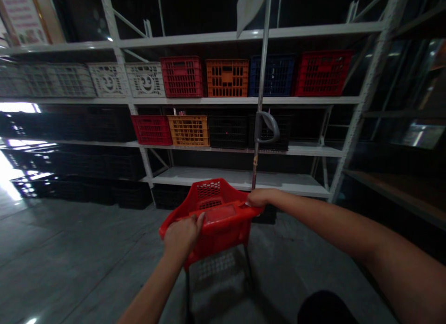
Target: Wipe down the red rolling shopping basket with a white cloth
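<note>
A small red shopping cart (219, 238) stands on the floor in front of me, its basket facing the shelves. My left hand (183, 233) is wrapped round the left part of its handle, thumb on top. At the handle's right end, my right hand (257, 198) is closed too; its fingers are partly hidden. A thin metal pole (264, 73) rises from the cart's right side, close to my right hand. The pole carries a grey loop-shaped grip (271, 128) and a pale flag (250, 8) at the top. Nothing shows inside the visible part of the basket.
A white metal shelf rack (223, 101) spans the view ahead. On it stand a pink-red crate (181, 76), an orange crate (227, 77), a blue crate (275, 76), a yellow crate (189, 130) and several white crates (144, 80). Dark crates (132, 195) line the lower left. Grey floor (87, 259) surrounds the cart.
</note>
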`<state>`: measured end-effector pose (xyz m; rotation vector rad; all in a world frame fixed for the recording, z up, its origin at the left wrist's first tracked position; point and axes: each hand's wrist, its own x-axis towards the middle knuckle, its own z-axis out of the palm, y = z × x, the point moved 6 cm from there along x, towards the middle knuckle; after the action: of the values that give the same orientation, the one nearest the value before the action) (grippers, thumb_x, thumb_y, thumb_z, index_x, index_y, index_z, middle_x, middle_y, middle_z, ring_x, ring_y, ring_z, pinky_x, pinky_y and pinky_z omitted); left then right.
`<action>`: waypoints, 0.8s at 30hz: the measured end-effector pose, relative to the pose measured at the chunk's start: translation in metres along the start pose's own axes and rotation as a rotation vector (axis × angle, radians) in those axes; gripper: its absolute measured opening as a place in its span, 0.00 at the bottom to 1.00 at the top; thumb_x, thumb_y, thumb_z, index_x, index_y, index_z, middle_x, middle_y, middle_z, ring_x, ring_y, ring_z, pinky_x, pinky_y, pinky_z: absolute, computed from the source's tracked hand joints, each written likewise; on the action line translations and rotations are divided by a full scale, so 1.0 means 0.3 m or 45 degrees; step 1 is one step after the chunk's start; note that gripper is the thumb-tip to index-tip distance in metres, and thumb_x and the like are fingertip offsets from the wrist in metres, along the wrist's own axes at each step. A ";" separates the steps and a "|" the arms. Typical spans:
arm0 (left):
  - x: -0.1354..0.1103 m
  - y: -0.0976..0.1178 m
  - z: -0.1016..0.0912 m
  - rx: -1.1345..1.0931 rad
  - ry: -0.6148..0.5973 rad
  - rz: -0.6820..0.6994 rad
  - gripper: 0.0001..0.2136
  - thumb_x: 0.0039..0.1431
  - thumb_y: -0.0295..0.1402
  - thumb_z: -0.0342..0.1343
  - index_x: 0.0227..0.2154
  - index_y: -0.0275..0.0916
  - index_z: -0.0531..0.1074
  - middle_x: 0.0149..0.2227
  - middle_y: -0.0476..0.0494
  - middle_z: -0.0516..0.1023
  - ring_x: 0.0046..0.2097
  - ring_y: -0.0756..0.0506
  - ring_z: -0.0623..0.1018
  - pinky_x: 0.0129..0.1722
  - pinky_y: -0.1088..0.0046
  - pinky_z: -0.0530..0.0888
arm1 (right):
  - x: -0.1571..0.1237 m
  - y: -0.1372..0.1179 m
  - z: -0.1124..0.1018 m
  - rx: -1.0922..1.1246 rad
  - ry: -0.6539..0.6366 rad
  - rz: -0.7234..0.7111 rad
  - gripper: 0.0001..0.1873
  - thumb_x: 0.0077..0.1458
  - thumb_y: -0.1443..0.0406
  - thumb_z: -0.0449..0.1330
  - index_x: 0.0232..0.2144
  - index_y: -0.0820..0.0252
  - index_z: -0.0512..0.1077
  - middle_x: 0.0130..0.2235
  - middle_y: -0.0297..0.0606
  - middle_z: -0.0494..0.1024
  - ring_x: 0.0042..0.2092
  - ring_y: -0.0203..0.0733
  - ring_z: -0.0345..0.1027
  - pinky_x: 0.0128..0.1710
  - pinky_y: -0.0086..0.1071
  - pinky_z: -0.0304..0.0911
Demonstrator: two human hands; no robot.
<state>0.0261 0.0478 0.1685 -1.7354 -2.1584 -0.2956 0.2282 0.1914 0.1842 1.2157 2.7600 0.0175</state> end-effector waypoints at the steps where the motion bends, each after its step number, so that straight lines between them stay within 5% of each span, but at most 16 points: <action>1: 0.002 0.000 0.001 0.003 0.006 0.006 0.31 0.60 0.47 0.26 0.31 0.34 0.73 0.26 0.33 0.77 0.32 0.36 0.77 0.29 0.61 0.70 | -0.012 -0.009 -0.004 0.029 0.064 0.031 0.08 0.47 0.67 0.58 0.22 0.66 0.75 0.27 0.45 0.78 0.31 0.44 0.72 0.30 0.29 0.60; 7: 0.007 0.000 -0.001 0.008 0.021 0.026 0.31 0.60 0.46 0.26 0.32 0.33 0.73 0.26 0.33 0.77 0.31 0.36 0.77 0.29 0.63 0.69 | -0.111 -0.149 0.060 0.233 0.580 0.167 0.18 0.61 0.67 0.41 0.41 0.62 0.71 0.40 0.44 0.76 0.41 0.42 0.70 0.40 0.32 0.62; 10: 0.009 -0.005 0.001 0.019 -0.027 0.012 0.31 0.60 0.46 0.26 0.33 0.33 0.73 0.27 0.33 0.77 0.32 0.37 0.77 0.30 0.64 0.68 | -0.198 -0.174 0.145 0.298 0.913 -0.054 0.18 0.60 0.70 0.43 0.48 0.62 0.67 0.51 0.44 0.70 0.55 0.43 0.59 0.53 0.38 0.55; 13: 0.009 -0.005 0.005 0.038 -0.048 0.020 0.30 0.60 0.46 0.26 0.34 0.34 0.73 0.28 0.34 0.77 0.33 0.39 0.77 0.31 0.66 0.69 | -0.278 -0.095 0.218 0.461 1.245 -0.306 0.21 0.57 0.71 0.44 0.51 0.62 0.65 0.55 0.42 0.66 0.59 0.43 0.52 0.59 0.42 0.48; 15: 0.008 0.001 0.009 0.049 -0.043 0.036 0.30 0.60 0.47 0.26 0.34 0.35 0.73 0.28 0.35 0.78 0.33 0.39 0.77 0.32 0.65 0.69 | -0.279 0.028 0.250 0.739 1.393 -0.125 0.21 0.56 0.70 0.45 0.51 0.60 0.66 0.53 0.41 0.68 0.57 0.43 0.56 0.58 0.42 0.49; 19: 0.011 0.020 0.009 0.057 0.000 0.060 0.30 0.60 0.46 0.26 0.33 0.36 0.73 0.28 0.36 0.78 0.32 0.37 0.77 0.31 0.63 0.69 | -0.194 0.203 0.335 1.418 1.537 0.580 0.19 0.54 0.63 0.47 0.44 0.62 0.71 0.41 0.44 0.77 0.44 0.46 0.69 0.46 0.40 0.62; 24: 0.018 0.025 0.006 0.055 0.022 0.059 0.31 0.60 0.46 0.25 0.33 0.35 0.74 0.27 0.35 0.78 0.32 0.37 0.77 0.30 0.63 0.69 | -0.148 0.059 0.424 1.700 1.780 0.761 0.28 0.57 0.59 0.38 0.52 0.70 0.63 0.46 0.51 0.73 0.45 0.46 0.69 0.43 0.39 0.62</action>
<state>0.0321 0.0549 0.1685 -1.7499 -2.0939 -0.2486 0.2860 0.1656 0.0640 3.2993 2.9493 -1.7870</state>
